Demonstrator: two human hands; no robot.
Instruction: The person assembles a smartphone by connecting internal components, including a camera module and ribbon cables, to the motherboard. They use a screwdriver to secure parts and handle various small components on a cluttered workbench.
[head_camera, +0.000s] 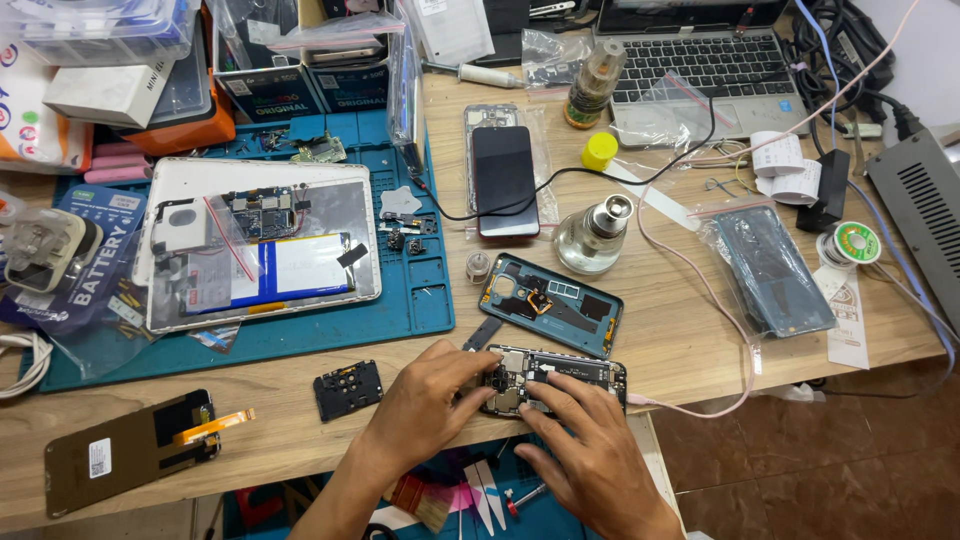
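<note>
- dark phone screen (505, 180), table centre, face up
- blue-white boxes (305, 90), back left
- clear bag holding dark panel (770, 270), right
- white label (100, 457) on black panel, front left

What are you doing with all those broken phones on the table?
A person has both hands on an opened phone at the near edge of a wooden table. The left hand and the right hand press their fingers on its bare insides. Its teal back cover lies just behind it. To the left, an opened tablet rests on a blue mat.
</note>
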